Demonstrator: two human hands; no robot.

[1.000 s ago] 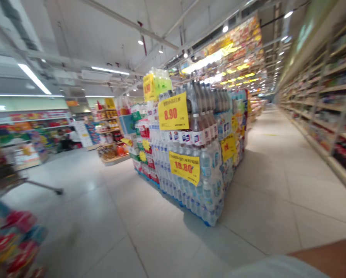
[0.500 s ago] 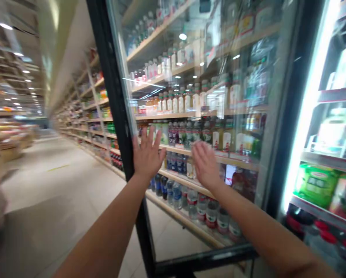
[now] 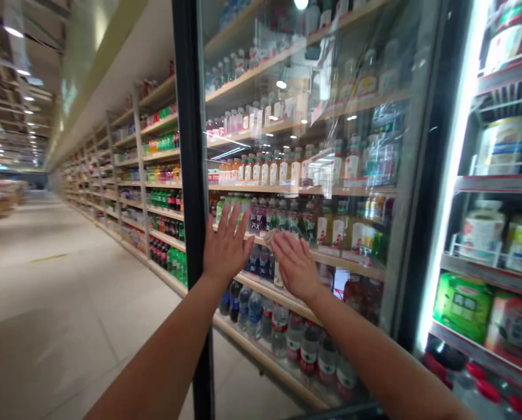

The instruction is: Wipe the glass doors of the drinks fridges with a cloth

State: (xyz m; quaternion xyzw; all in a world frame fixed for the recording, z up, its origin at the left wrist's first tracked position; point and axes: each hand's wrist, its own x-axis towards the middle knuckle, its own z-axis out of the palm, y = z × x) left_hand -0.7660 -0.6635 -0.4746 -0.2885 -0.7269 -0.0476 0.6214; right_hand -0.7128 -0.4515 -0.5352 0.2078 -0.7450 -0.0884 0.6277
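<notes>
A glass door [image 3: 261,140] with a black frame [image 3: 191,146] stands swung out from a lit fridge. My left hand [image 3: 226,248] lies flat near the frame's left side, fingers spread, against the door. Lower and to the right, my right hand [image 3: 295,265] presses toward the glass with its fingers together. A bit of pale cloth [image 3: 272,235] shows at its fingertips; most of it is hidden beneath the hand. Through the pane appear shelves of bottles, mixed with reflections.
On the right, the fridge shelves [image 3: 488,271] hold tubs, a green pack [image 3: 462,306] and red-capped bottles [image 3: 488,391]. Long drink shelves [image 3: 167,210] run along the aisle at left. Pale floor tiles [image 3: 68,315] stretch beside them.
My right hand has shifted a little left and down across the glass, and the pale cloth shows more. My left hand stays on the door. The view has turned slightly.
</notes>
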